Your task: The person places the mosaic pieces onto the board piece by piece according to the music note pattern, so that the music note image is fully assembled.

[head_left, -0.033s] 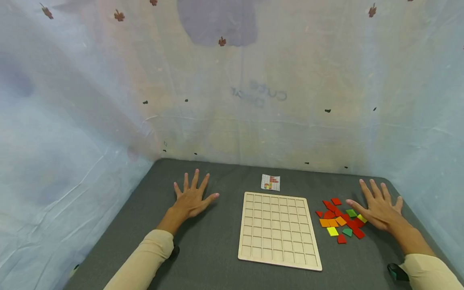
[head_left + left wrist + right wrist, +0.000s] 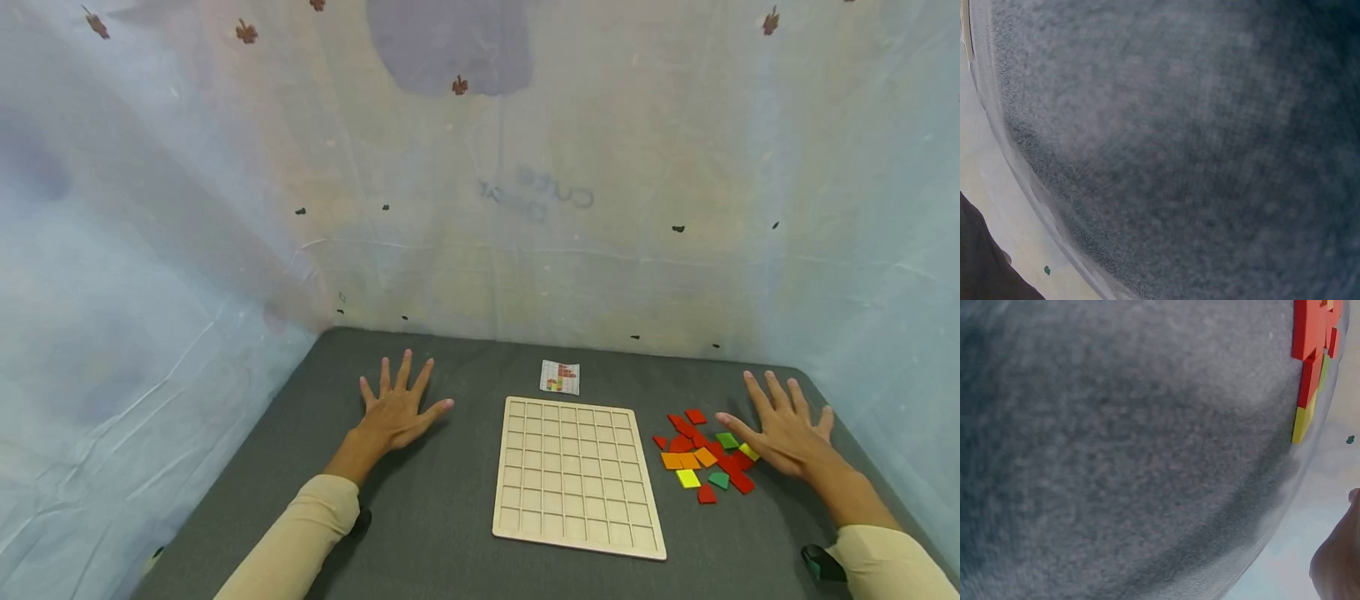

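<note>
My left hand [image 2: 397, 415], fingers spread and straight, is over the left part of the dark grey table and holds nothing. At the right side my right hand [image 2: 789, 433] is spread the same way, its thumb beside a loose cluster of flat coloured tiles. Among these are red tiles [image 2: 681, 444], orange tiles [image 2: 671, 461], a yellow tile [image 2: 687, 479] and green tiles [image 2: 718, 481]. Between the hands lies a pale wooden grid board [image 2: 573, 475], its square cells bare. The right wrist view catches a yellow tile [image 2: 1302, 422] and red tiles [image 2: 1307, 331] at its edge.
Behind the board lies a small printed card [image 2: 560, 377] with a coloured pattern on a grid. The grey table [image 2: 450, 533] ends at a pale plastic sheet [image 2: 480, 208] hanging at the back and both sides.
</note>
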The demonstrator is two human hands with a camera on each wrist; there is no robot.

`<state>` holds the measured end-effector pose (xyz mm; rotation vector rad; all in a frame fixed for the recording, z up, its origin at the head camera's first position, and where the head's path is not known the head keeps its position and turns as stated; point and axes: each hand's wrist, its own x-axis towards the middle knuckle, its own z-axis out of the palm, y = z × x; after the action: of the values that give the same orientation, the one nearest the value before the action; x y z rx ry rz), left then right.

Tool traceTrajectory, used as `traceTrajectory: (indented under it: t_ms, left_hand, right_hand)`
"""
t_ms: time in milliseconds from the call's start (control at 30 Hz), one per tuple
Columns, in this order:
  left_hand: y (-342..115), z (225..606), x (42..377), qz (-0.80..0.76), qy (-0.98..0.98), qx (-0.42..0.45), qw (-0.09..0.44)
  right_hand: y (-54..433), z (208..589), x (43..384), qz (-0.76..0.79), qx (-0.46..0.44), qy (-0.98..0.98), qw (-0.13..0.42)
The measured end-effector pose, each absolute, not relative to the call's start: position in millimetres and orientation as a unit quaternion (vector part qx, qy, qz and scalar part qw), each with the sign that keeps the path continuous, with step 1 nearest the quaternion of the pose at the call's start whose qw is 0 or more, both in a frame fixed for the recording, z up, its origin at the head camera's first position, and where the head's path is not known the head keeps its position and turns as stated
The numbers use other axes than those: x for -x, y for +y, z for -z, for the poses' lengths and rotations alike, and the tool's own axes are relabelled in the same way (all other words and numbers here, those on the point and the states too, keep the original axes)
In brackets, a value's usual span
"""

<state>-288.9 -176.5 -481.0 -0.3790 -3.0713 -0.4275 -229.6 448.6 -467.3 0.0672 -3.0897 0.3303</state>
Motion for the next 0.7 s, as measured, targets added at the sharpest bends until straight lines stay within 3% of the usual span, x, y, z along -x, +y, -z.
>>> traceTrajectory:
  t_ms: [700]
  left_hand:
    - [-166.3, 472.6, 284.1, 0.192, -0.972, 0.136, 0.009]
  right_hand:
    - [436.2, 468.6, 230.2, -0.165, -0.046, -0.984, 0.054]
